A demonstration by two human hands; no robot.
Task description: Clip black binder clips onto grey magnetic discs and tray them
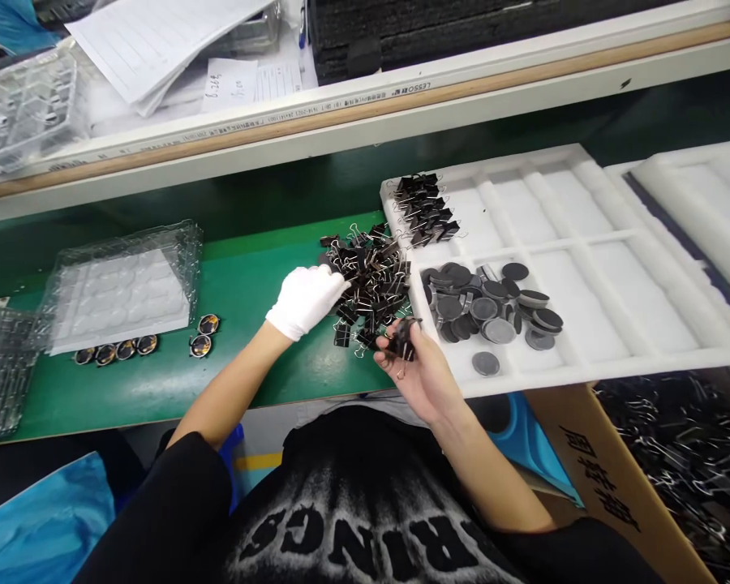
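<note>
**Although Part of the Work Is Set Out, Much Lies Loose**

While the gloved left hand (307, 302) touches the left side of the clip heap (374, 280) on the green table (97, 397), the bare right hand (422, 365) is at the heap's front right edge. The right fingers grasp at least one black binder clip (405, 339). The left fingers are curled; whether they grasp a clip cannot be told.

Status, judged from the layout: partway.

Set out: a block of grouped clips (426, 209) occupies the rear left compartment of the white foam tray (608, 371). Six round pieces (200, 346) with patterned faces lie at the left: four along the front edge of the clear plastic trays (176, 251), two just beside.

Outstanding: the heap appears larger than the grouped block. Dark discs (483, 308) lie loose and overlapping in the front left compartment.

Surroundings: a cardboard box (590, 454) at the right, below table level, contains further clips (699, 470). Papers (158, 49) lie on the shelf behind.

Obstructions: the heap crowds the foam tray's left wall. Its wire handles overlap and may snag. The shelf edge (341, 130) may limit access from the rear.
</note>
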